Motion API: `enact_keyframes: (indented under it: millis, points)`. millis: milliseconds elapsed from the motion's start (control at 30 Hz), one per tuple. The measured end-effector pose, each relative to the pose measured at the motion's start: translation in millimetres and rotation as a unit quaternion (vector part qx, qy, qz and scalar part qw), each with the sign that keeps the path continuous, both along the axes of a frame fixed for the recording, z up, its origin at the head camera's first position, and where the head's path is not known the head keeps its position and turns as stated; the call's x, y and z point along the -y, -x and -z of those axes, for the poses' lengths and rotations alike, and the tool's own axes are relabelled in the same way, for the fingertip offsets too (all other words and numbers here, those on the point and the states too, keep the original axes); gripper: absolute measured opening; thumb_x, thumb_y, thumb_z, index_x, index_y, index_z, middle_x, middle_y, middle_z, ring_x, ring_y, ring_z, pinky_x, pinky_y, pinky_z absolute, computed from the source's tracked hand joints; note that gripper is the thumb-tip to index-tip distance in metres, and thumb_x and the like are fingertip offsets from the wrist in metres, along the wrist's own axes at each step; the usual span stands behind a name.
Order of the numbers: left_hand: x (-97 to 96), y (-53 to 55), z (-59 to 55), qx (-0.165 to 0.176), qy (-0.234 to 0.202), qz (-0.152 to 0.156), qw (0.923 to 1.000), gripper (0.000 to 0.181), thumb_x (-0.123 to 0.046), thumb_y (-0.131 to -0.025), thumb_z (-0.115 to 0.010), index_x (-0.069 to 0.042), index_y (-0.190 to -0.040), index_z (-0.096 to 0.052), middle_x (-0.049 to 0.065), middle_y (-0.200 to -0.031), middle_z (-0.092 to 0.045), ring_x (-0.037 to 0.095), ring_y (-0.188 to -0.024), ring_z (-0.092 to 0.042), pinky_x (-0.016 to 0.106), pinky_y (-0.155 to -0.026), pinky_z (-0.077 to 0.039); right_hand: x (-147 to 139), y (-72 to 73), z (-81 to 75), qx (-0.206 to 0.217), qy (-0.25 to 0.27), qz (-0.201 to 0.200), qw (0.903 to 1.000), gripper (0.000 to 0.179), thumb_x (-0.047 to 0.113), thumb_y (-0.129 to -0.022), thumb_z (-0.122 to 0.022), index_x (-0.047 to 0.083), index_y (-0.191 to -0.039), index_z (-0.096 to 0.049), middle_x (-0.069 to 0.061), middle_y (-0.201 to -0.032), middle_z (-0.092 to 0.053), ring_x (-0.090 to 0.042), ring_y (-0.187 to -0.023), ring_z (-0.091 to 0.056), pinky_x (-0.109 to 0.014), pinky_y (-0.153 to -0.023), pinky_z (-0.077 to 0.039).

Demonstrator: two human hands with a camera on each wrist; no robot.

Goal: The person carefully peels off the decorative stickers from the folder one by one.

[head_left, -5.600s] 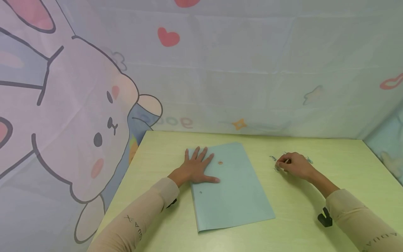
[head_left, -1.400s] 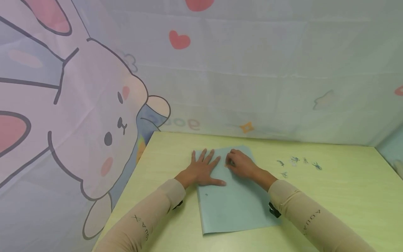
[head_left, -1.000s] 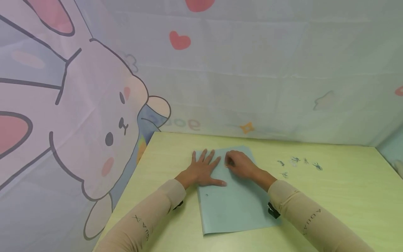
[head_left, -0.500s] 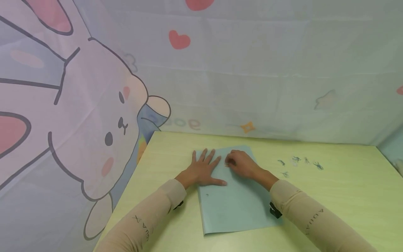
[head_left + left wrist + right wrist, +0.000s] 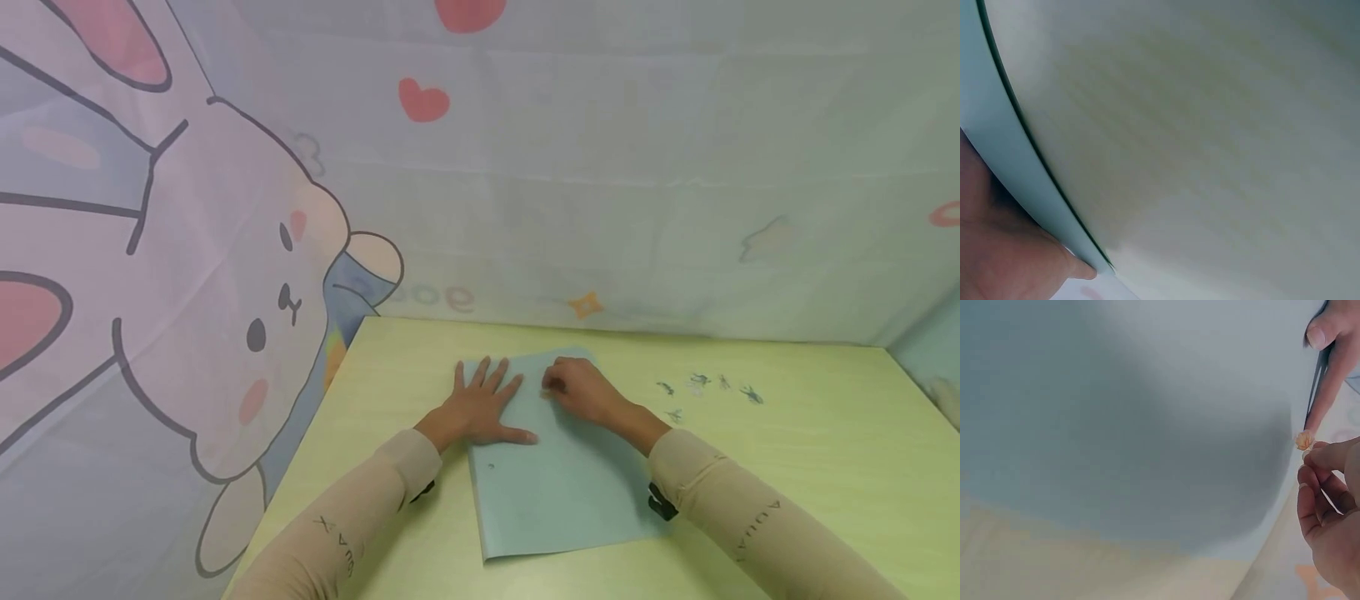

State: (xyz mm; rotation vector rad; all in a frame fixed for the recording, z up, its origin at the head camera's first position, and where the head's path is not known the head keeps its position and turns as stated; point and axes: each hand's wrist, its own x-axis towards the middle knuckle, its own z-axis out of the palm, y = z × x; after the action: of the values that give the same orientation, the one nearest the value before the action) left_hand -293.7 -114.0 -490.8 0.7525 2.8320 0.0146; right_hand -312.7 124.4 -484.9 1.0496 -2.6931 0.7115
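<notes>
A pale blue folder (image 5: 558,492) lies on the table. My left hand (image 5: 477,410) rests flat on its upper left part, fingers spread; in the left wrist view, part of that hand (image 5: 1010,259) shows beside the folder's edge (image 5: 1029,162). My right hand (image 5: 581,390) is over the folder's upper part. Its thumb and fingertips pinch a small orange flower-shaped sticker (image 5: 1304,440), clearest in the right wrist view. Whether the sticker still touches the folder, I cannot tell. A tiny dark mark (image 5: 491,466) shows on the folder below my left thumb.
Several small dark bluish sticker-like pieces (image 5: 699,381) lie scattered on the yellow-green table (image 5: 810,467) to the right of the folder. Behind the table hangs a printed cloth (image 5: 600,167) with a rabbit and hearts.
My right hand came from the scattered pieces on the right to the orange sticker on the folder. In the last half second it shifted slightly right with the sticker. My left hand stayed put.
</notes>
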Motion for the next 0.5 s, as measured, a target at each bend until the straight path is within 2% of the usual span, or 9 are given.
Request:
enact_keyframes:
  millis: [167, 333, 500]
  points:
    - [-0.9, 0.3, 1.0, 0.004, -0.009, -0.004, 0.9999, 0.114, -0.093, -0.086, -0.049, -0.026, -0.172, -0.016, 0.009, -0.179, -0.002, 0.038, -0.163, 0.002, 0.074, -0.121, 0.000, -12.0, -0.3, -1.9, 0.008, 0.001, -0.011, 0.9999, 0.004, 0.001, -0.095, -0.077, 0.004, -0.094, -0.074, -0.003, -0.087, -0.065, -0.022, -0.083, -0.064, -0.045, -0.080, -0.055]
    - [-1.5, 1.5, 2.8, 0.002, -0.010, -0.007, 0.9999, 0.114, -0.093, -0.086, -0.049, -0.026, -0.172, -0.016, 0.009, -0.179, -0.002, 0.038, -0.163, 0.003, 0.073, -0.122, 0.000, -23.9, -2.1, -3.8, 0.042, 0.002, -0.030, 0.9987, 0.010, -0.001, -0.101, -0.067, 0.007, -0.094, -0.067, -0.001, -0.087, -0.064, -0.018, -0.081, -0.060, -0.042, -0.077, -0.053]
    - [-1.5, 1.0, 2.0, 0.000, -0.006, -0.005, 1.0000, 0.114, -0.092, -0.086, -0.050, -0.026, -0.172, -0.017, 0.009, -0.179, -0.002, 0.037, -0.163, 0.002, 0.073, -0.122, 0.000, -35.9, -5.7, -4.1, 0.070, 0.024, -0.014, 0.9971, 0.010, -0.001, -0.102, -0.065, 0.006, -0.095, -0.067, -0.002, -0.089, -0.067, -0.016, -0.083, -0.061, -0.042, -0.078, -0.053]
